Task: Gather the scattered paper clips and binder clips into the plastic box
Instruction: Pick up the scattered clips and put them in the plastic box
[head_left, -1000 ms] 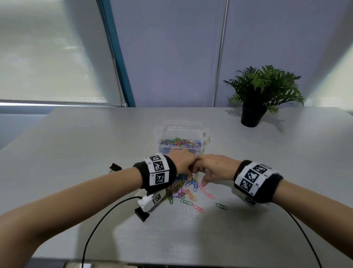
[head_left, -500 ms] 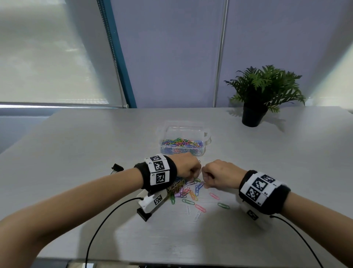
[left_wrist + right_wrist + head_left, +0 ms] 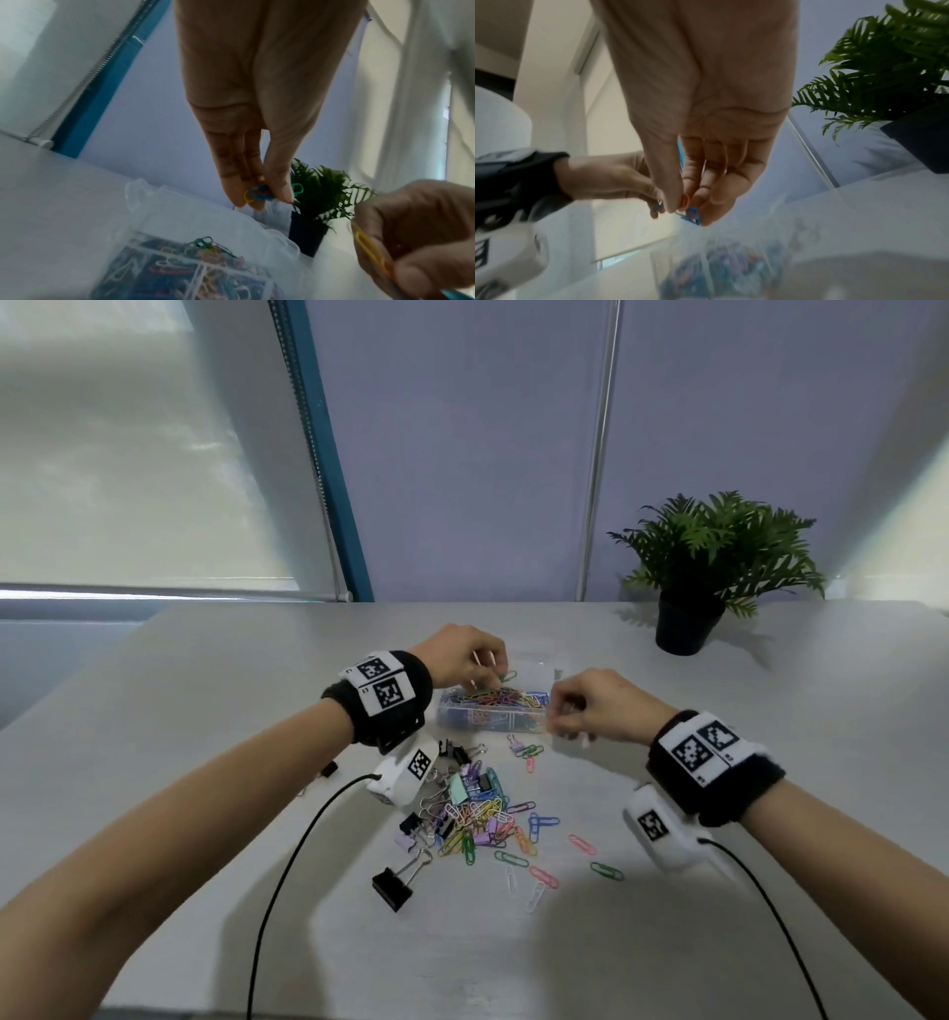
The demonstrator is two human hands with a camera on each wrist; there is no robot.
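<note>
The clear plastic box [image 3: 452,717] holds many coloured paper clips and stands mid-table. My left hand [image 3: 485,672] hovers over its left end, pinching a few paper clips [image 3: 257,194] between thumb and fingertips. My right hand [image 3: 560,716] is at the box's right end, pinching clips too [image 3: 689,213]; yellow and orange ones show in the left wrist view [image 3: 370,251]. A loose pile of paper clips and binder clips [image 3: 477,814] lies on the table in front of the box. A black binder clip [image 3: 393,888] sits at the pile's near left.
A potted green plant [image 3: 708,567] stands at the back right of the grey table [image 3: 179,737]. Another small dark clip [image 3: 328,768] lies left of my left forearm. Black cables [image 3: 287,875] trail from both wrist cameras toward the table's near edge.
Both hands have lifted away from the pile with clips pinched and moved forward to the box. The pile they covered is in plain sight.
</note>
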